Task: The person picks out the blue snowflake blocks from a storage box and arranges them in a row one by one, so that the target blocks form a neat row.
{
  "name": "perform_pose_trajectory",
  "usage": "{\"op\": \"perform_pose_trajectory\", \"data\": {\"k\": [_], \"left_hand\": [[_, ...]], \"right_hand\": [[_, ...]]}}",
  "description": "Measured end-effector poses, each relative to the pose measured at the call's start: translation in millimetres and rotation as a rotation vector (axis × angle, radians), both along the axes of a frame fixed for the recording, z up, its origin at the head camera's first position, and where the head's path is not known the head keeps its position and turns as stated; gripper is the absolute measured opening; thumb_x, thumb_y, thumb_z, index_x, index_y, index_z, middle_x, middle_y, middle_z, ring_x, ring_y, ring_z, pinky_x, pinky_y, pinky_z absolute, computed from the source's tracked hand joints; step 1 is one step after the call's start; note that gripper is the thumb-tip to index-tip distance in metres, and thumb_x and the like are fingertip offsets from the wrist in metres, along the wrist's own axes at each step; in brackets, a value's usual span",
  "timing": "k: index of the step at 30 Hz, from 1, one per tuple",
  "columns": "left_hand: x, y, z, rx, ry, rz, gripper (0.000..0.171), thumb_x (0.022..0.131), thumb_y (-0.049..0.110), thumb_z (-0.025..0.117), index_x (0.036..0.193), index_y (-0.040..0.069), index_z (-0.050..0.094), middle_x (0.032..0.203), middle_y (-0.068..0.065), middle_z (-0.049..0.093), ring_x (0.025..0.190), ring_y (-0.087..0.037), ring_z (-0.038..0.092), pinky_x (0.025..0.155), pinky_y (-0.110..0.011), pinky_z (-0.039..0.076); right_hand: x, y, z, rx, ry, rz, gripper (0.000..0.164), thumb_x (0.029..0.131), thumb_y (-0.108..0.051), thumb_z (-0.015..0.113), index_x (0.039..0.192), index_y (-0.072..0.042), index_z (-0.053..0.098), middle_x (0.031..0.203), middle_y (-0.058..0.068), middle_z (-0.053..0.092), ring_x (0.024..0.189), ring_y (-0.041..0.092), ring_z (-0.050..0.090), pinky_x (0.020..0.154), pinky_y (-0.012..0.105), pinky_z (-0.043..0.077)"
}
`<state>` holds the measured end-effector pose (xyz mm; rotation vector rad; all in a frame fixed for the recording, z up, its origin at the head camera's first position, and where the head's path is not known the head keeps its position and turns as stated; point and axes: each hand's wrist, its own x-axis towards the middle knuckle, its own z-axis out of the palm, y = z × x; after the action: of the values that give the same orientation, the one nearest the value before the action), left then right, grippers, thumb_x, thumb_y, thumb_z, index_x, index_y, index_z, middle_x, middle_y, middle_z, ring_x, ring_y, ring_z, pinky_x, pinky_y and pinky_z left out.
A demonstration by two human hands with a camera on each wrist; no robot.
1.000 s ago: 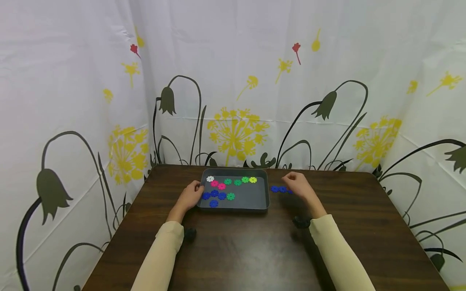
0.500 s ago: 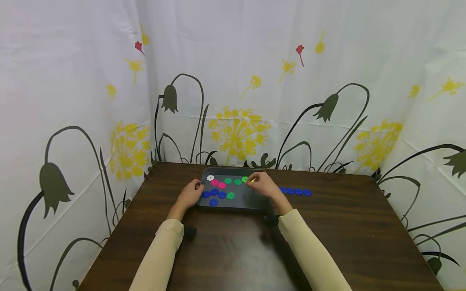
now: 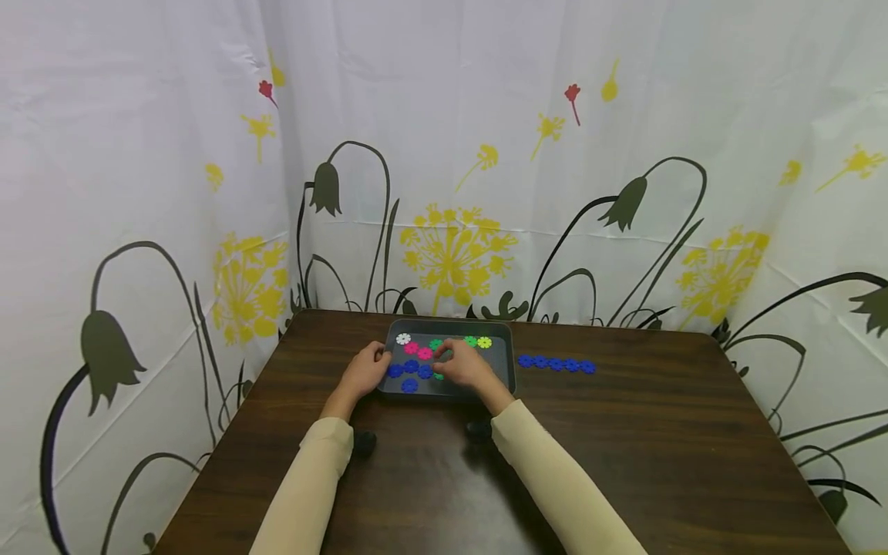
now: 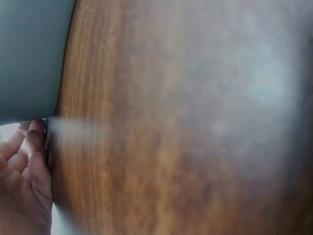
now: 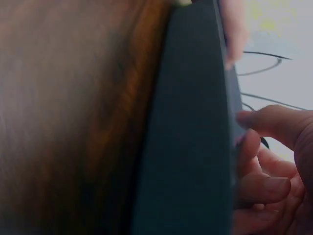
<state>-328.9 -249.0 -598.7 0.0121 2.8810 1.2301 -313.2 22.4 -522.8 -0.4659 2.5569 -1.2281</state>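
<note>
Head view: the discs (image 3: pixel 410 385) should handle as light, stiff, thin plastic, hard to break but apt to skid on the smooth tray (image 3: pixel 498 371), so a thumb-and-finger pinch on the notched edge looks the best hold. They lie flat, most of them in the tray and five in a blue row (image 3: pixel 556 364) to its right on the tabletop (image 3: pixel 659 462). Being round, single discs point no particular way (the notches seem to circle the whole edge); the blue row, though, runs left to right, its right end slightly nearer the person. The tray's long axis lies left to right too; it looks rigid and probably light enough to slide, its rim being the natural hold. There the left hand (image 3: pixel 364 370) pinches the left side. The right hand (image 3: pixel 465 365) is over the tray, its grip parted between thumb and forefinger, nothing visible in it.
</note>
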Motion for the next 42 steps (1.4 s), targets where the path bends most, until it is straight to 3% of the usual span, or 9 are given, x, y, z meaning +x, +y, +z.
{"op": "perform_pose_trajectory", "data": {"k": [6,10,14,17,20,24,33,42], "left_hand": [[8.7,7.6,14.9,-0.001,-0.013,0.006,0.047,0.109,0.039,0.05,0.134,0.002,0.062,0.097,-0.007,0.058,0.083,-0.022,0.054,0.072,-0.037,0.041],[19.0,13.3,30.9,0.028,-0.019,-0.009,0.044,0.109,0.034,0.049,0.133,-0.001,0.06,0.098,-0.011,0.057,0.084,-0.025,0.054,0.074,-0.038,0.04],[23.5,16.2,35.9,0.004,-0.027,0.003,0.044,0.11,0.033,0.047,0.135,0.0,0.06,0.099,-0.01,0.057,0.086,-0.024,0.055,0.075,-0.036,0.04],[27.5,19.8,40.9,-0.006,-0.05,0.025,0.042,0.111,0.031,0.047,0.138,0.001,0.059,0.102,-0.011,0.058,0.089,-0.025,0.056,0.077,-0.037,0.041],[26.4,19.9,40.2,-0.011,-0.05,0.034,0.04,0.112,0.03,0.048,0.139,0.002,0.059,0.104,-0.011,0.058,0.09,-0.025,0.056,0.077,-0.036,0.041],[25.4,19.7,39.1,-0.019,-0.053,0.039,0.041,0.113,0.03,0.048,0.14,0.001,0.059,0.104,-0.011,0.059,0.092,-0.025,0.057,0.078,-0.036,0.041],[26.2,19.5,39.8,-0.011,-0.059,0.044,0.042,0.113,0.03,0.048,0.141,0.001,0.058,0.106,-0.012,0.059,0.096,-0.027,0.057,0.08,-0.037,0.042],[26.4,21.4,40.5,-0.013,-0.06,0.038,0.043,0.112,0.031,0.048,0.141,0.001,0.058,0.107,-0.012,0.06,0.095,-0.027,0.057,0.08,-0.036,0.041]], "right_hand": [[6.8,-14.3,-9.1,0.098,0.032,-0.126,0.043,0.1,-0.032,0.075,0.139,-0.018,0.065,0.099,0.002,0.075,0.084,0.02,0.067,0.076,0.046,0.048],[8.1,-20.6,-18.6,0.088,0.05,-0.167,0.039,0.101,-0.033,0.073,0.137,-0.021,0.066,0.097,0.002,0.073,0.08,0.021,0.063,0.072,0.044,0.046],[9.9,-24.2,-28.4,0.122,0.086,-0.182,0.03,0.101,-0.033,0.072,0.13,-0.023,0.068,0.089,0.001,0.068,0.073,0.02,0.06,0.064,0.04,0.045],[10.9,-25.8,-31.6,0.166,0.118,-0.195,0.028,0.1,-0.034,0.074,0.126,-0.024,0.07,0.093,0.002,0.071,0.079,0.023,0.066,0.068,0.043,0.049],[11.7,-27.2,-31.8,0.199,0.135,-0.197,0.031,0.098,-0.037,0.077,0.126,-0.025,0.073,0.11,0.004,0.078,0.097,0.029,0.073,0.079,0.051,0.055],[12.8,-27.9,-31.1,0.214,0.124,-0.196,0.033,0.096,-0.036,0.08,0.126,-0.026,0.074,0.126,0.005,0.077,0.114,0.033,0.073,0.092,0.058,0.055],[10.5,-28.5,-30.4,0.204,0.093,-0.203,0.03,0.098,-0.035,0.079,0.124,-0.025,0.073,0.127,0.004,0.077,0.117,0.034,0.071,0.098,0.059,0.051],[9.7,-28.1,-30.7,0.186,0.07,-0.217,0.026,0.096,-0.033,0.081,0.116,-0.023,0.067,0.117,0.003,0.076,0.108,0.03,0.071,0.095,0.058,0.05]]}}
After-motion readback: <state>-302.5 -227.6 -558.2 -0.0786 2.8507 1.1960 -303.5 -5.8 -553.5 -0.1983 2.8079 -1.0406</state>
